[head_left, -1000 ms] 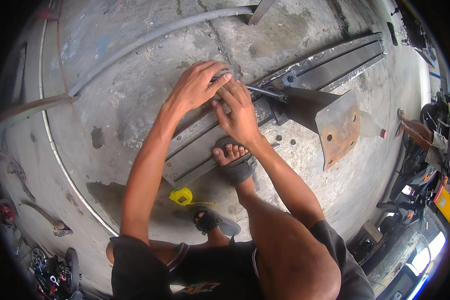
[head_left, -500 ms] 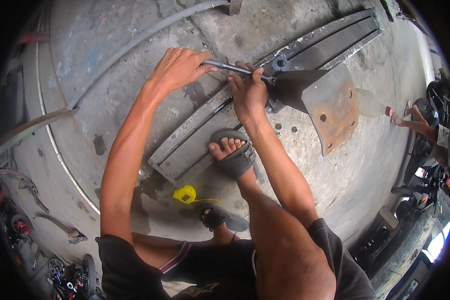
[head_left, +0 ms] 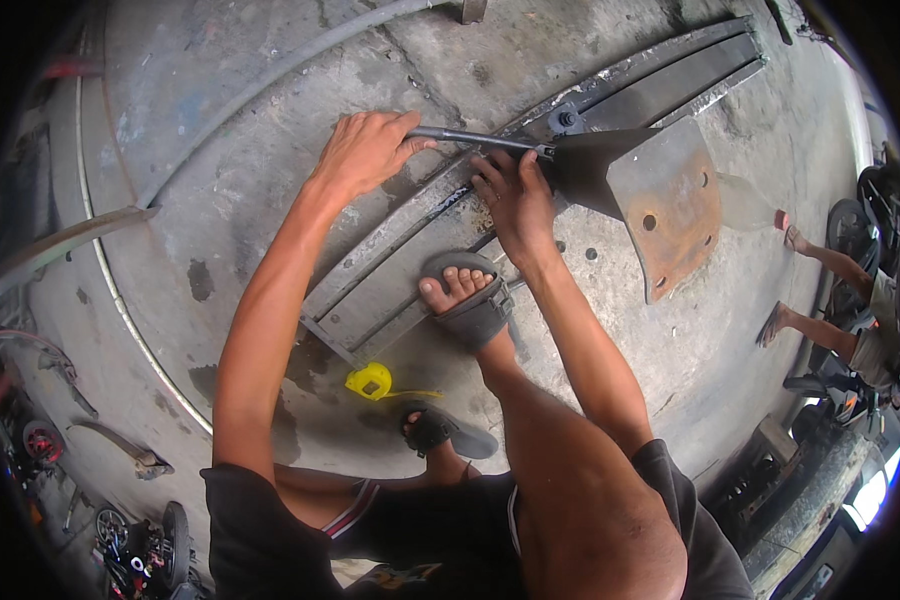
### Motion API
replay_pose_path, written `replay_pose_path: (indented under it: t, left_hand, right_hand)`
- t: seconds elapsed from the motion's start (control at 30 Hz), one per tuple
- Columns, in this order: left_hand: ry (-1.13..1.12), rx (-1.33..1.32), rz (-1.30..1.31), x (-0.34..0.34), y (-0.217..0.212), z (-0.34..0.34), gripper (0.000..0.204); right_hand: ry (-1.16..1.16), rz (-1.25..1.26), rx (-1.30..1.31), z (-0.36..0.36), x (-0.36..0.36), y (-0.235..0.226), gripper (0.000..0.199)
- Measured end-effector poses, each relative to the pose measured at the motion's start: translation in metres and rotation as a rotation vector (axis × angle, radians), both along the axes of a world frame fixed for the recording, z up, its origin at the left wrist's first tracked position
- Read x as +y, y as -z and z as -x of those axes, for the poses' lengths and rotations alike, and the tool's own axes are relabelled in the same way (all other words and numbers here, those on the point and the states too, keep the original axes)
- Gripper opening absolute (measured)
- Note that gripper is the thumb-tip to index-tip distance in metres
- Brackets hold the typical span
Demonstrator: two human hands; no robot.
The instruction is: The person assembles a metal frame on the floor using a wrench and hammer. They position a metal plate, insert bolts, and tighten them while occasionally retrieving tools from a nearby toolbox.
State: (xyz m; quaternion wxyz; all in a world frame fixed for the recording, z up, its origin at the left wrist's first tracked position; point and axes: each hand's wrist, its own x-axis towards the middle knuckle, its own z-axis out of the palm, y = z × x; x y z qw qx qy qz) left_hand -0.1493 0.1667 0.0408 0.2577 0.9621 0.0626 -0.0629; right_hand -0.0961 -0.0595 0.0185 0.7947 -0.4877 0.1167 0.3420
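Note:
A steel socket-wrench handle point(head_left: 470, 136) with a hinged head lies over the long metal beam point(head_left: 400, 235) on the floor. Its grip end is in my left hand point(head_left: 368, 150), fingers wrapped round it. Just under the head, my right hand point(head_left: 518, 205) is open, its fingers and thumb apart against the beam's bracket area. That head meets the base of a dark bracket with a rusty, holed plate point(head_left: 667, 205). Beyond it a bolt point(head_left: 567, 119) stands on the beam. What the head engages is hidden. My sandalled foot point(head_left: 465, 300) is on the beam.
A yellow tape measure point(head_left: 369, 381) lies by the beam's near end. A small black round piece point(head_left: 591, 254) is on the floor. A clear bottle point(head_left: 750, 205) lies behind the plate. Another person's legs point(head_left: 820, 330) are at the right, near motorbikes. A curved pipe point(head_left: 270, 85) crosses the far left.
The handle's left end has dropped slightly, so it lies flatter. My right hand has slid right and down, its fingers coming off the shaft. More of the other person's legs shows.

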Motion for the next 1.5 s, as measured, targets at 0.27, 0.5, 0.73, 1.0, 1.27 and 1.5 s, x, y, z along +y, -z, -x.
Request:
replay_pose_path:
  t: [0.27,0.5,0.73,1.0,1.27,1.5]
  left_hand:
    - [-0.046,-0.112,-0.117,-0.012,0.010,0.009,0.036]
    - [-0.086,-0.138,-0.186,-0.022,0.014,0.015,0.034]
    - [-0.147,-0.188,-0.235,-0.031,0.012,0.023,0.036]
    - [-0.205,-0.178,-0.237,-0.038,0.014,0.029,0.035]
    - [-0.158,-0.171,-0.204,-0.031,0.018,0.028,0.037]
    - [-0.108,-0.174,-0.175,-0.021,0.013,0.026,0.040]
  right_hand:
    - [0.233,-0.479,0.277,0.014,0.064,-0.004,0.064]
    - [0.194,-0.451,0.209,-0.016,0.080,0.011,0.062]
    - [0.284,-0.340,0.338,-0.014,0.087,-0.001,0.053]
    - [0.267,-0.250,0.345,-0.016,0.089,-0.004,0.050]
    - [0.172,-0.368,0.242,-0.013,0.077,0.008,0.054]
    - [0.058,-0.198,0.212,-0.004,0.034,-0.006,0.047]
